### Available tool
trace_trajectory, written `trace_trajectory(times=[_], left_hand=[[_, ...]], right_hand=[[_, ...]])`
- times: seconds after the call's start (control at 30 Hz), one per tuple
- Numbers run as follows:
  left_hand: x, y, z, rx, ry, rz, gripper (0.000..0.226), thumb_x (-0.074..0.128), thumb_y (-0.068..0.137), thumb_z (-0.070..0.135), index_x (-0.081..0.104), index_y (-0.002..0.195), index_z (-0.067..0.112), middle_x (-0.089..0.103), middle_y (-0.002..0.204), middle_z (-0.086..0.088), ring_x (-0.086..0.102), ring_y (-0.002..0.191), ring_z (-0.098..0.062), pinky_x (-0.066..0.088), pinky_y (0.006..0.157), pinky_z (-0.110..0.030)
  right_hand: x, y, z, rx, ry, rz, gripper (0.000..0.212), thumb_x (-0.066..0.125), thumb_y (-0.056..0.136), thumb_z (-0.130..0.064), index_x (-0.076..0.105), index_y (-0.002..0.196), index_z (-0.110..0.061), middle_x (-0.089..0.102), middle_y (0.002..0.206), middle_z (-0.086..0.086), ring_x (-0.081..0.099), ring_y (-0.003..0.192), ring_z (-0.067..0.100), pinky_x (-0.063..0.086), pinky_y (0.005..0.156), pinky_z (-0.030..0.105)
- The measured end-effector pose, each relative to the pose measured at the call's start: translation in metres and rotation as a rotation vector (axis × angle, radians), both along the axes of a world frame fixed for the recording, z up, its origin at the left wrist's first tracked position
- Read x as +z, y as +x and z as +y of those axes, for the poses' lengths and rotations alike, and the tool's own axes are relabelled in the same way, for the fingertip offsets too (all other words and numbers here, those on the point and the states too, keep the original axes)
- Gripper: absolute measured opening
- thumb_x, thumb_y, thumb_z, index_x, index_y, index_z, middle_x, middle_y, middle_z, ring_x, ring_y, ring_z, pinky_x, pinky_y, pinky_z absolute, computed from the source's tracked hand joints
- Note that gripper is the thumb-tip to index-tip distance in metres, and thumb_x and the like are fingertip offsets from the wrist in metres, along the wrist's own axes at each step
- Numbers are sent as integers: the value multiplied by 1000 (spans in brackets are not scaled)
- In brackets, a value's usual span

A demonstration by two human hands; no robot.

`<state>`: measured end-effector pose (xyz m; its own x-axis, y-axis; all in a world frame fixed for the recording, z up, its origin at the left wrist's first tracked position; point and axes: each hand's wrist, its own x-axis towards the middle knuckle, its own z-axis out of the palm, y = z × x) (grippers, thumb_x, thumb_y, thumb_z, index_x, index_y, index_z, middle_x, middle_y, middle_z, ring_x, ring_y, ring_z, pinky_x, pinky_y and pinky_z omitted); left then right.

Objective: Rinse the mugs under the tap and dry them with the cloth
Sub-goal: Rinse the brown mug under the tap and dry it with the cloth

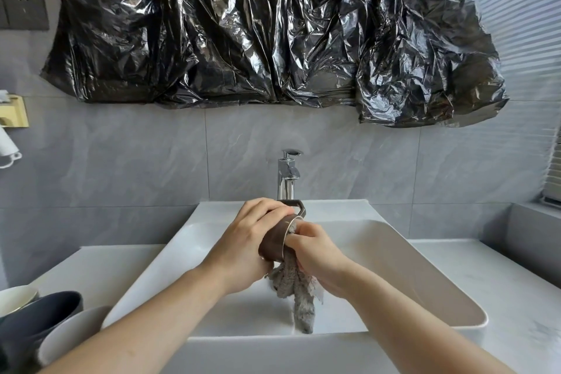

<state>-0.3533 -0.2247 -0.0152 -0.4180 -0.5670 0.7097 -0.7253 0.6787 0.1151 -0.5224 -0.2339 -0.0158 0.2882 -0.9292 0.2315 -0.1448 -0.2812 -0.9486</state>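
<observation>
A brown mug [274, 240] is held on its side over the white sink [425, 276], its mouth turned right and its handle up near the tap. My left hand [246, 240] grips the mug around its body. My right hand [318, 255] holds a grey fluffy cloth [299, 297] pushed into the mug's mouth; the rest of the cloth hangs down into the basin. The chrome tap [287, 174] stands behind the mug, and no water is seen running.
At the lower left on the counter [501, 297] stand a dark mug [39, 313], a white mug [69, 334] and a pale cup [15, 297]. Black plastic sheeting [273, 27] covers the wall above. A window blind is at the right.
</observation>
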Motion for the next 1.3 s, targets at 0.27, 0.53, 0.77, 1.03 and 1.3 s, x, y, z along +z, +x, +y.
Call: trace_trajectory(times=[0.27, 0.53, 0.77, 1.03, 1.3], left_hand=[[2, 6, 1, 66, -26, 25, 93, 75, 56, -6, 58, 142, 23, 53, 138, 14, 42, 135, -14, 28, 113, -11], [4, 12, -1, 154, -20, 123, 90, 75, 54, -4, 60, 138, 24, 55, 135, 15, 45, 129, -14, 23, 109, -5], [2, 5, 1, 94, -32, 61, 93, 73, 55, -6, 58, 142, 23, 54, 137, 14, 43, 133, -13, 24, 112, -8], [-4, 1, -2, 44, -15, -47, 91, 73, 59, -5, 56, 144, 23, 50, 140, 14, 40, 136, -14, 32, 114, -16], [-2, 0, 0, 27, -41, -25, 93, 82, 59, -1, 55, 144, 26, 50, 141, 14, 41, 137, -14, 38, 113, -20]], right_hand=[[6, -7, 6, 141, 4, 50, 33, 52, 85, 0, 47, 58, -20, 43, 50, -17, 41, 44, 0, 34, 47, 9], [-3, -11, 4, -178, -348, 337, 13, 45, 80, -12, 58, 75, -9, 48, 53, -8, 39, 53, 13, 41, 49, 34], [-4, -11, -2, -264, -297, 242, 39, 30, 57, -11, 66, 73, -10, 70, 59, 7, 71, 59, 28, 64, 58, 44], [-4, -7, -9, -148, 68, 0, 33, 42, 92, 8, 70, 84, -7, 55, 73, 6, 51, 66, 16, 44, 55, 23], [9, -4, 5, 28, 261, -172, 33, 35, 97, 9, 45, 76, -15, 37, 57, -2, 35, 45, 7, 21, 38, 18]])
